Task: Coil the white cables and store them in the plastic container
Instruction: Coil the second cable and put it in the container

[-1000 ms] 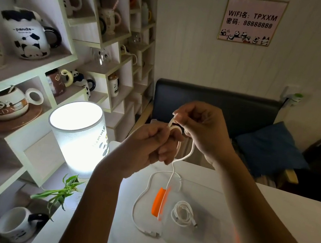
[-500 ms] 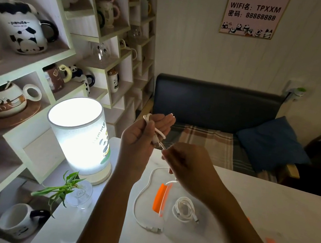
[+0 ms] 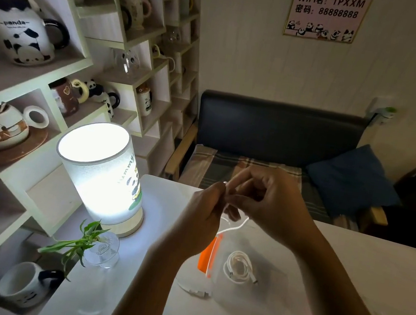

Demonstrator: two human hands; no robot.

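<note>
My left hand and my right hand meet above the white table, both pinching one white cable. Its loose part hangs from my fingers to the table, and its plug end lies near my left forearm. A clear plastic container with an orange edge lies flat under my hands. A second white cable rests coiled inside it. The part of the cable wound in my fingers is mostly hidden.
A lit cylindrical lamp stands at the table's left corner, with a small glass vase holding a green plant in front of it. Shelves of panda mugs fill the left wall. A dark bench with a blue cushion stands behind the table.
My right hand has come back up to my left hand, wrapping more cable. Less loose cable lies on the table. The coiled cable in the container has not moved.
</note>
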